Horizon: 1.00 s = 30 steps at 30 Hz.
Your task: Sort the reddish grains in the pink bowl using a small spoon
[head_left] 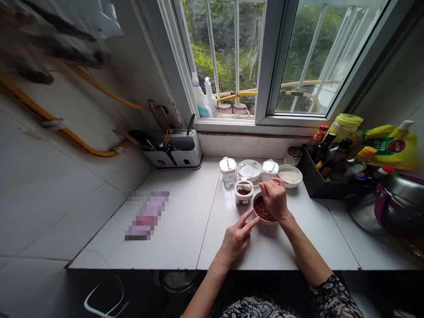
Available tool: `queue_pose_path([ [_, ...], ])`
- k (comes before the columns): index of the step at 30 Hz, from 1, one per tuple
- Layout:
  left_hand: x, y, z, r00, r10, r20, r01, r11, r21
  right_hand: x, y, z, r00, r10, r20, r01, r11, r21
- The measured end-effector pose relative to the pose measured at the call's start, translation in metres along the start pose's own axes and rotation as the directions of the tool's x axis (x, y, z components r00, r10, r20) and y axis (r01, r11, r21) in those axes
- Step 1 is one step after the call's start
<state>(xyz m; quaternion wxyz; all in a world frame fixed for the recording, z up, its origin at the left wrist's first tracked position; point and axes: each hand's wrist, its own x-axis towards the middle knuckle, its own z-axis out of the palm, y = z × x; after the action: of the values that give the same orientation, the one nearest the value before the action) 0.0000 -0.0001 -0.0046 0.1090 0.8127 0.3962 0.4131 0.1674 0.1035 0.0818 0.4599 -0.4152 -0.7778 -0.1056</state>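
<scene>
My right hand [274,195] is closed round the handle of a small spoon [254,186], whose far end reaches over an open white jar [244,197]. Dark red bits show inside that jar. Below and to the right of it stands a bowl [264,212] filled with similar dark red pieces, partly hidden under my right hand. The fingers of my left hand [239,236] are spread, their tips touching the bowl's left rim.
Behind the jar are two lidded jars [228,172] [270,170], a plate [249,169] and a bowl of white stuff [290,176]. A black bottle bin [326,187] and a metal pot [371,212] stand right. Left are a utensil holder [180,152] and a blurred purple item [149,216].
</scene>
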Motion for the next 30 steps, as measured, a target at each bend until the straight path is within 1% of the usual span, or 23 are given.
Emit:
queue_pose_path([
  [1, 0.000, 0.000, 0.000, 1.000, -0.004, 0.004, 0.004, 1.000, 0.003, 0.000, 0.000, -0.001, 0.999, -0.032, -0.009, 0.032, 0.999, -0.019],
  [3, 0.000, 0.001, 0.000, 1.000, -0.009, 0.012, 0.009, 1.000, 0.007, -0.001, 0.004, -0.006, 0.997, -0.041, -0.058, 0.039, 0.999, -0.029],
  [6, 0.000, 0.001, -0.001, 1.000, -0.007, 0.013, 0.006, 1.000, 0.008, -0.003, 0.020, -0.016, 0.992, 0.028, -0.123, -0.028, 1.000, -0.003],
  [8, 0.000, 0.000, -0.001, 1.000, -0.008, 0.013, 0.008, 1.000, 0.010, -0.007, 0.033, -0.022, 0.994, 0.071, -0.087, -0.071, 0.997, 0.007],
  [11, 0.000, 0.000, -0.001, 1.000, -0.012, 0.029, 0.011, 1.000, 0.018, -0.016, 0.045, -0.024, 0.994, 0.107, 0.034, -0.106, 0.994, -0.030],
  [15, 0.000, 0.000, -0.001, 1.000, -0.007, 0.019, 0.007, 1.000, 0.015, -0.025, 0.043, -0.017, 0.975, 0.124, 0.183, -0.108, 0.990, -0.095],
  [18, 0.001, 0.001, -0.001, 1.000, -0.006, 0.007, 0.006, 1.000, 0.022, -0.027, 0.036, -0.009, 0.960, 0.109, 0.258, -0.095, 0.993, -0.065],
  [20, 0.001, 0.002, -0.001, 1.000, -0.004, 0.009, 0.004, 1.000, 0.027, -0.028, 0.034, -0.006, 0.957, 0.120, 0.263, -0.113, 0.993, -0.040],
  [26, 0.001, 0.001, -0.003, 1.000, -0.005, 0.010, 0.005, 1.000, -0.001, -0.028, 0.042, -0.011, 0.954, 0.235, 0.187, -0.240, 0.971, 0.008],
  [30, 0.000, 0.001, -0.003, 1.000, -0.011, 0.022, 0.011, 1.000, -0.004, -0.028, 0.044, -0.013, 0.948, 0.255, 0.189, -0.264, 0.964, 0.024],
])
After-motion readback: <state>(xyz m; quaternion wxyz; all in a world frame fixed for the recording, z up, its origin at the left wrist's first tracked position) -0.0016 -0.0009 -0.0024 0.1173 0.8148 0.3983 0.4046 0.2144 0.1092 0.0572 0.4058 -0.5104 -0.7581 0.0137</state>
